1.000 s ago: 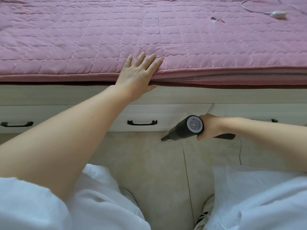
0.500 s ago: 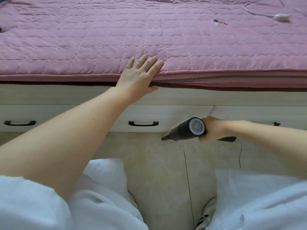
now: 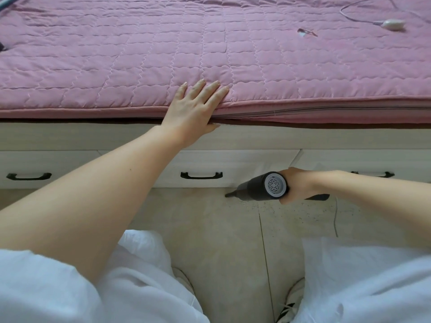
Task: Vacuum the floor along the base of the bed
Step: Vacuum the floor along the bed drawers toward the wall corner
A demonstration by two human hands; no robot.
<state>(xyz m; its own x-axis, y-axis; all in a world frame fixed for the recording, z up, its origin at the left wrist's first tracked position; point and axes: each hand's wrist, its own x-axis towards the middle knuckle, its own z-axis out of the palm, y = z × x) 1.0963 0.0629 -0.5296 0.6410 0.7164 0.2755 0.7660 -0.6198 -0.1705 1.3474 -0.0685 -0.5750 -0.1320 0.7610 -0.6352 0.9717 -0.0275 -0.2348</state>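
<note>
A black handheld vacuum (image 3: 258, 187) with a grey vented rear cap points left, its narrow nozzle tip low over the beige tiled floor (image 3: 210, 229) at the foot of the bed's white drawer base (image 3: 116, 141). My right hand (image 3: 296, 185) grips its handle. My left hand (image 3: 196, 108) lies flat with straight fingers on the edge of the pink quilted mattress cover (image 3: 163, 54), above the middle drawer. Dark specks of dirt (image 3: 303, 213) are scattered on the tile right of the nozzle.
Drawers with black handles (image 3: 201, 175) run along the bed base. A thin cord (image 3: 335, 217) hangs to the floor at the right. A white wired controller (image 3: 393, 24) lies on the bed's far right. My white-clad knees and shoes fill the lower frame.
The vacuum and my right hand have shifted slightly right and closer to the drawer base. My left hand stays on the mattress edge.
</note>
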